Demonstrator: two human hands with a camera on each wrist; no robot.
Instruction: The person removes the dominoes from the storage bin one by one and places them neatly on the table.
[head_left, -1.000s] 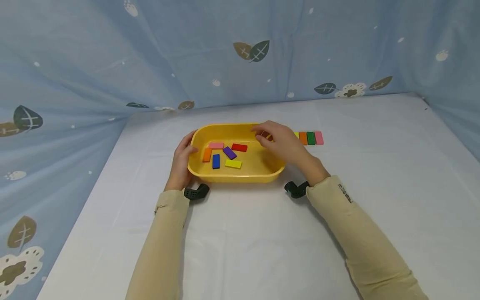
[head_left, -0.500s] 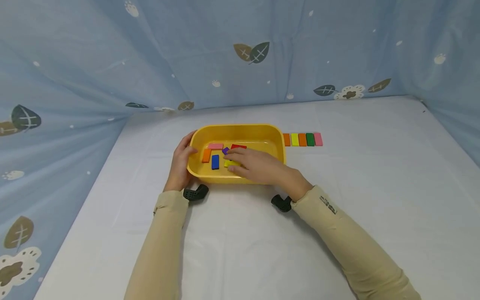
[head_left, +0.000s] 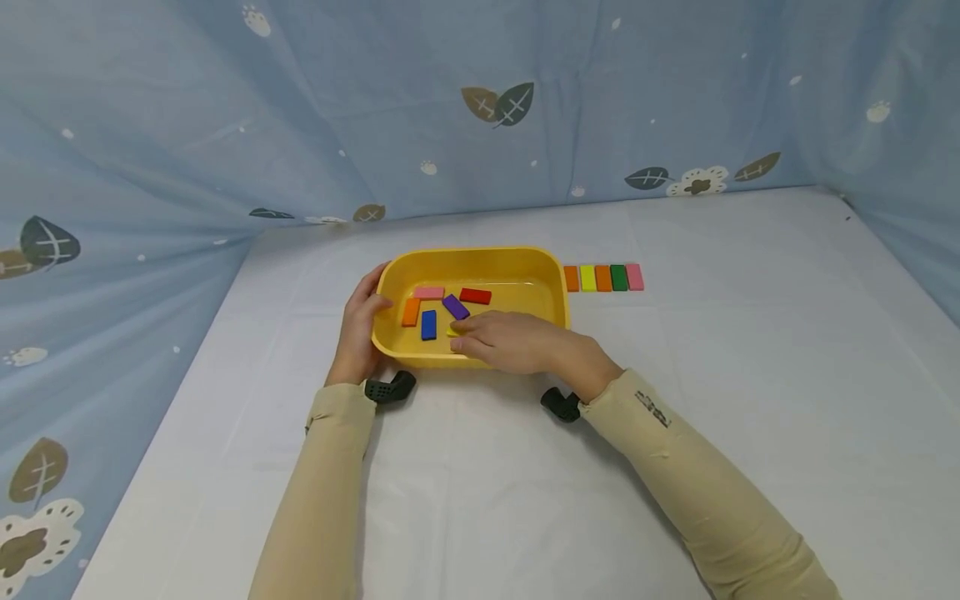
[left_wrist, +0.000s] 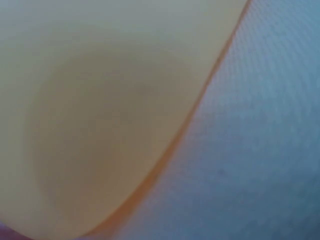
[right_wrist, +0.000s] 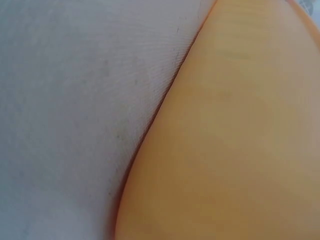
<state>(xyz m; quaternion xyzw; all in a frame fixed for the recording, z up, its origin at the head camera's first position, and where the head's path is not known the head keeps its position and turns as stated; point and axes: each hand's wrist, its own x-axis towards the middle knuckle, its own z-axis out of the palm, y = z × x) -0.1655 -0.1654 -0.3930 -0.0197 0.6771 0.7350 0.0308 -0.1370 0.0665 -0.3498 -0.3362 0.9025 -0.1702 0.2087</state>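
In the tub (head_left: 468,267), the yellow block (head_left: 452,332) lies mostly under my right hand (head_left: 517,342); pinched or not, I can't tell. My left hand (head_left: 361,321) grips the tub's left end.

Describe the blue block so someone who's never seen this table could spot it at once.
On the white table, find the yellow tray, which the person's left hand holds at its left end. Inside that end, the blue block lies just right of an orange block and nearer the person than a purple block. It is the only blue block in view.
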